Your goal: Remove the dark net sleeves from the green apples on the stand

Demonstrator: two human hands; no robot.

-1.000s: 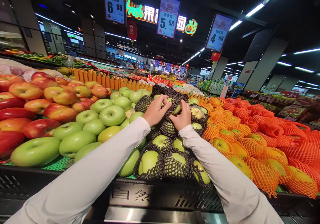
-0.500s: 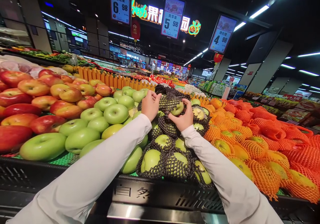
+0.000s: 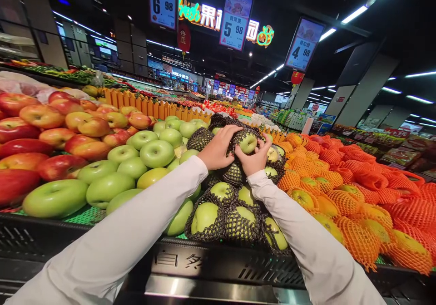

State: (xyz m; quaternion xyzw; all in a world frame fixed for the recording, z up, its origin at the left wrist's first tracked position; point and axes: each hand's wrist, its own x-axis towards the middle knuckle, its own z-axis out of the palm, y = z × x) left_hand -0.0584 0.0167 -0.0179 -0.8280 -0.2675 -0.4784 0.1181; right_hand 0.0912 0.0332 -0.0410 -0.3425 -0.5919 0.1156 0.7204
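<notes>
A cupped right hand [image 3: 254,159] held a netted apple [image 3: 247,144], half-curled left hand [image 3: 217,150] alongside, grip unclear. Near apples [image 3: 205,218] wore nets; left apples [image 3: 156,154] lay bare.

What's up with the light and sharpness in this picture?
In the head view, a long white ceiling light glows against dark ceiling; glare streaks the flat silvery metal strip, head view; the oval glossy green apple at front left looks stretched sideways, head view; the round green apple in black mesh, in the right hand, shows clearly, head view.
</notes>
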